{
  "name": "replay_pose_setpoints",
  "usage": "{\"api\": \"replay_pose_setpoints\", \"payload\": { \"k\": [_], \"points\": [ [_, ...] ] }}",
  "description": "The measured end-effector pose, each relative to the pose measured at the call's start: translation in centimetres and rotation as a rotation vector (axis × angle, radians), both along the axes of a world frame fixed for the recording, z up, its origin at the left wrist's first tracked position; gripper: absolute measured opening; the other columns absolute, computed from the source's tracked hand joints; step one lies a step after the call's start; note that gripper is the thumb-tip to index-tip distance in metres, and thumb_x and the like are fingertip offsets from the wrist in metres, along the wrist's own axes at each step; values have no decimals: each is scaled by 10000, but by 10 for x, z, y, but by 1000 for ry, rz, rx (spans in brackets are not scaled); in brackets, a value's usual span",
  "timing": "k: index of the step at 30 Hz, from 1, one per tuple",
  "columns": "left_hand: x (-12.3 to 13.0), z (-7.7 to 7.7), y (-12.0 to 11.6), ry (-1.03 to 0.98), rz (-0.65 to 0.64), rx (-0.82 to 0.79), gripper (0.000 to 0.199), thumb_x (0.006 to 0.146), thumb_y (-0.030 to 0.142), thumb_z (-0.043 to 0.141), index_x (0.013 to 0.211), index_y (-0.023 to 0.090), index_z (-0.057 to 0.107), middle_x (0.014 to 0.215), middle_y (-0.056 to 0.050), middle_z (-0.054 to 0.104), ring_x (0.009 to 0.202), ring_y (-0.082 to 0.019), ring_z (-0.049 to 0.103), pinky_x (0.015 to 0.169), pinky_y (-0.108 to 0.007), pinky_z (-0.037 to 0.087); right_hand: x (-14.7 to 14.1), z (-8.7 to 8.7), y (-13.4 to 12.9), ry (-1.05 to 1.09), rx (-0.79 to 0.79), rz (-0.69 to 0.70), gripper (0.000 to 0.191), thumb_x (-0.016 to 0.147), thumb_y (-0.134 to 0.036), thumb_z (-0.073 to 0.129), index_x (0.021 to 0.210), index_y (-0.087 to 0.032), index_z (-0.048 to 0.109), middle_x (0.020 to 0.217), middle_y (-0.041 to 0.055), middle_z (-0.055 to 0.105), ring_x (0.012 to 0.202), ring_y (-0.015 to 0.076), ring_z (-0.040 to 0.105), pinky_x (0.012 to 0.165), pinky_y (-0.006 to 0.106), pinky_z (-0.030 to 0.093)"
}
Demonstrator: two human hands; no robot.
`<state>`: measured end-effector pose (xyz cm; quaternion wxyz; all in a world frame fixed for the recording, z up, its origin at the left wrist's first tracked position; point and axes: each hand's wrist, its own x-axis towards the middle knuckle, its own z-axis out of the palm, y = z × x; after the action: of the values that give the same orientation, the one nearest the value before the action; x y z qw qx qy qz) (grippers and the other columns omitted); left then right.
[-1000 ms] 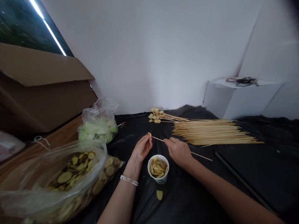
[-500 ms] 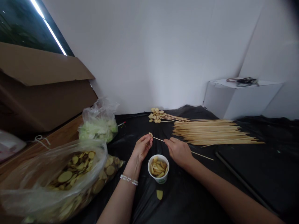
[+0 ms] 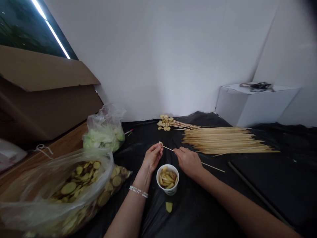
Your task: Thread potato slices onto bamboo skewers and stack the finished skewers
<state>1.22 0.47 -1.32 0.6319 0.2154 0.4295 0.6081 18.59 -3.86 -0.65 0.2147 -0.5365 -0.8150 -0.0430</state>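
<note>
My left hand point(image 3: 153, 156) pinches a small pale slice point(image 3: 160, 143) at the tip of a thin wooden skewer point(image 3: 213, 167). Around the skewer's shaft the fingers of my right hand point(image 3: 189, 161) are closed, and its other end sticks out to the right. Between my forearms stands a white paper cup point(image 3: 168, 191) holding yellowish cut pieces point(image 3: 168, 178). One loose piece point(image 3: 169, 207) lies just in front of the cup. Beyond my hands are skewers tipped with round slices point(image 3: 164, 123), next to a wide pile of bare skewers point(image 3: 228, 141).
An open plastic bag of slices point(image 3: 69, 188) fills the lower left, with a bag of pale green vegetables point(image 3: 104, 134) behind it. A cardboard box point(image 3: 49, 99) stands at the left, a white box point(image 3: 257, 102) at the back right. A pen point(image 3: 128, 131) lies behind my left hand.
My left hand has shifted very slightly to the right with the slice, and the skewer's free end has moved slightly left and down. Both hands keep their hold.
</note>
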Motion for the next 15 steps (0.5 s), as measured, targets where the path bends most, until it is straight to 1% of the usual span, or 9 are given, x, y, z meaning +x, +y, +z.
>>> {"api": "replay_pose_setpoints", "payload": {
  "k": [4, 7, 10, 13, 15],
  "points": [
    [1, -1, 1, -51, -2, -17, 55, 758, 41, 652, 759, 90, 676, 696, -42, 671, 557, -58, 608, 494, -128, 497, 0, 0, 1, 18, 9, 9, 300, 967, -266, 316, 1066, -240, 598, 898, 19, 633, 793, 151, 580, 624, 257, 321],
    [1, -1, 1, -37, -1, -15, 53, 753, 41, 656, 743, 86, 681, 677, -41, 665, 545, -57, 602, 489, -128, 497, 0, 0, 2, 13, -8, 14, 290, 968, -256, 313, 980, -214, 599, 886, 26, 635, 803, 151, 580, 639, 253, 324],
    [3, -2, 1, -12, 10, -11, 40, 736, 40, 673, 734, 77, 688, 663, -46, 665, 533, -58, 598, 482, -128, 494, -1, -1, 2, -17, -63, 5, 291, 965, -225, 305, 906, -196, 588, 857, 33, 640, 784, 150, 586, 628, 253, 319],
    [5, -3, 0, 14, 24, -6, 33, 714, 44, 697, 725, 75, 693, 642, -47, 662, 528, -59, 597, 484, -127, 494, -2, -2, 2, -27, -103, -1, 260, 953, -185, 314, 932, -186, 574, 863, 38, 649, 768, 148, 596, 612, 253, 310],
    [7, -4, -1, 30, 32, -3, 46, 691, 49, 720, 718, 78, 696, 627, -44, 660, 525, -58, 595, 487, -125, 493, -2, -3, 2, -36, -101, -4, 250, 946, -170, 319, 929, -183, 568, 858, 42, 651, 766, 151, 599, 606, 256, 307]
  ]
}}
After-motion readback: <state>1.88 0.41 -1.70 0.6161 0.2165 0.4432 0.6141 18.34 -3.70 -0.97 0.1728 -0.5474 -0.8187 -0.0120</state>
